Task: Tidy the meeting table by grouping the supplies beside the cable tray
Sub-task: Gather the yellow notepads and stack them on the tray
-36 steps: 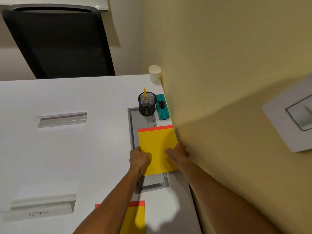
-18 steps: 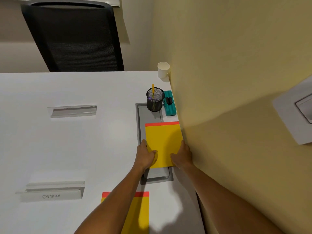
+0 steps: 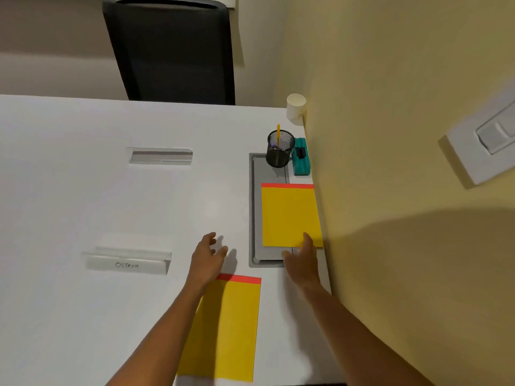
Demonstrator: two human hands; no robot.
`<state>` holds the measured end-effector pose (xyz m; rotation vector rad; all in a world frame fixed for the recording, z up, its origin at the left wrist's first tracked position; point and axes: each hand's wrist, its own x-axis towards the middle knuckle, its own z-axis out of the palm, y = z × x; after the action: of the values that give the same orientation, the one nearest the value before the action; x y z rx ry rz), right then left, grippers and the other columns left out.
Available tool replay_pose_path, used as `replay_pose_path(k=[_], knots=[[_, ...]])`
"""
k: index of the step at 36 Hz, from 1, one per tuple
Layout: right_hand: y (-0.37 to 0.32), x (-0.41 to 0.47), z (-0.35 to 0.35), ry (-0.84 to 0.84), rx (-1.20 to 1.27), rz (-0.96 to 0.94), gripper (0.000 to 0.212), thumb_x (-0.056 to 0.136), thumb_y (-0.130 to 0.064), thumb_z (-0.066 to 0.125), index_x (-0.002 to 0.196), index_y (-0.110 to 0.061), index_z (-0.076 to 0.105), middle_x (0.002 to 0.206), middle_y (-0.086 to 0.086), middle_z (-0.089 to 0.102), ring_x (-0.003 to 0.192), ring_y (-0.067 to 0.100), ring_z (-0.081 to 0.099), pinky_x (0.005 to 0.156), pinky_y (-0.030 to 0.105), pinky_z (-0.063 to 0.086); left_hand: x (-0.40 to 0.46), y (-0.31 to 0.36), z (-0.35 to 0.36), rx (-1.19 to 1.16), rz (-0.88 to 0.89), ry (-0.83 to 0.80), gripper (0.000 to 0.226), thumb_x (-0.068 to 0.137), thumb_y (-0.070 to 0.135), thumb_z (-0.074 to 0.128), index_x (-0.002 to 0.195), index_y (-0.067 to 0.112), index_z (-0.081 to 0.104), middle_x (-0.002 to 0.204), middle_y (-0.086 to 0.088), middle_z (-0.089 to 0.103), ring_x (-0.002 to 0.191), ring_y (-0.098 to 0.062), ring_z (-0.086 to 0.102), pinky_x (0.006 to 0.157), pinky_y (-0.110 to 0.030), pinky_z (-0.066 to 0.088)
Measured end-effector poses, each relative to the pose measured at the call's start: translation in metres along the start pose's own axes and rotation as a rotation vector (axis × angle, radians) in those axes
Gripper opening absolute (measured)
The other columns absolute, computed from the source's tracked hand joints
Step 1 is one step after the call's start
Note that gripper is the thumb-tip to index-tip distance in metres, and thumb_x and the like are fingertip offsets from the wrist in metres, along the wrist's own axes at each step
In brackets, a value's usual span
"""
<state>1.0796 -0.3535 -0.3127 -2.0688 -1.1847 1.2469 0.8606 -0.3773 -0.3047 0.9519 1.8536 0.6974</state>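
Both bare forearms reach forward from the bottom edge of the view. The left hand is held with the palm down, its fingers loosely spread and a little bent, and it holds nothing. The right hand is also open, fingers extended forward, the thumb pointing to the left.

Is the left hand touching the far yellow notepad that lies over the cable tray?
Apart. The head view shows the left hand over bare table, with white surface and the cable tray's edge between it and the far yellow notepad.
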Motion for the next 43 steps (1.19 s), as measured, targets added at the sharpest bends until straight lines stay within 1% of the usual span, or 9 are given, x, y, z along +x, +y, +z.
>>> replay_pose_path(k=[5,13,19,22,26,29,34,39,43], knots=[[0.013,-0.041,0.022,-0.095,0.062,0.095,0.066,0.096,-0.011,0.063,0.153,-0.013,0.030,0.151,0.015,0.044,0.133,0.030,0.048,0.094,0.029,0.041,-0.030,-0.038,-0.016,-0.022,-0.067,0.048,0.069,0.096,0.018,0.063,0.153,0.013,0.025,0.153,-0.014,0.042,0.135,-0.036,0.047,0.111,-0.051,0.042],[0.040,-0.086,0.047,-0.232,0.114,0.206,0.055,0.097,-0.013,0.063,0.147,-0.014,0.040,0.140,0.014,0.054,0.106,0.021,0.053,0.084,0.029,0.041,-0.063,-0.102,-0.026,0.136,-0.171,0.108,0.060,0.090,0.021,0.069,0.140,-0.001,0.042,0.129,-0.020,0.057,0.125,-0.039,0.053,0.102,-0.045,0.042],[0.063,-0.110,0.055,-0.283,0.085,0.257,0.062,0.097,-0.014,0.062,0.153,-0.013,0.034,0.153,0.016,0.042,0.116,0.025,0.051,0.090,0.032,0.042,-0.082,-0.122,-0.027,0.404,-0.104,0.104,0.031,0.086,0.024,0.071,0.103,0.006,0.052,0.105,-0.016,0.060,0.106,-0.038,0.056,0.088,-0.043,0.042],[0.073,-0.122,0.057,-0.290,0.064,0.280,0.066,0.096,-0.014,0.064,0.154,-0.010,0.032,0.156,0.016,0.039,0.134,0.032,0.047,0.101,0.037,0.043,-0.089,-0.128,-0.026,0.397,-0.109,0.098,0.028,0.088,0.022,0.068,0.104,0.005,0.054,0.106,-0.013,0.059,0.107,-0.035,0.054,0.090,-0.043,0.042],[0.074,-0.135,0.063,-0.326,0.045,0.284,0.068,0.095,-0.017,0.067,0.154,-0.008,0.033,0.155,0.014,0.038,0.128,0.028,0.050,0.100,0.037,0.044,-0.098,-0.127,-0.023,0.242,-0.133,0.144,0.021,0.087,0.014,0.068,0.082,0.004,0.050,0.075,-0.011,0.049,0.076,-0.034,0.054,0.072,-0.046,0.047],[0.070,-0.139,0.067,-0.310,-0.016,0.263,0.067,0.094,-0.022,0.068,0.151,-0.006,0.038,0.153,0.014,0.042,0.126,0.029,0.051,0.102,0.040,0.046,-0.101,-0.124,-0.021,0.205,-0.194,0.135,0.031,0.089,0.017,0.068,0.103,-0.009,0.057,0.082,-0.021,0.053,0.084,-0.039,0.058,0.073,-0.041,0.045],[0.066,-0.138,0.065,-0.327,-0.027,0.281,0.069,0.095,-0.030,0.067,0.151,-0.002,0.037,0.153,0.016,0.041,0.134,0.035,0.047,0.110,0.049,0.044,-0.100,-0.118,-0.021,0.120,-0.292,0.100,0.053,0.094,0.027,0.065,0.135,0.000,0.048,0.126,-0.018,0.059,0.119,-0.036,0.056,0.104,-0.048,0.045],[0.066,-0.131,0.049,-0.386,0.131,0.411,0.025,0.094,-0.021,0.071,0.110,-0.002,0.067,0.127,0.026,0.062,0.095,0.027,0.061,0.101,0.049,0.053,-0.101,-0.117,-0.024,0.079,-0.360,0.062,0.048,0.096,0.030,0.062,0.133,0.001,0.052,0.130,-0.018,0.059,0.120,-0.037,0.055,0.104,-0.050,0.045],[0.065,-0.132,0.039,-0.356,0.223,0.451,0.032,0.096,-0.018,0.068,0.124,-0.003,0.062,0.119,0.019,0.062,0.108,0.033,0.060,0.099,0.044,0.052,-0.106,-0.119,-0.026,-0.044,-0.363,0.039,0.022,0.096,0.023,0.063,0.107,0.004,0.067,0.110,-0.020,0.069,0.104,-0.039,0.065,0.096,-0.055,0.052]])
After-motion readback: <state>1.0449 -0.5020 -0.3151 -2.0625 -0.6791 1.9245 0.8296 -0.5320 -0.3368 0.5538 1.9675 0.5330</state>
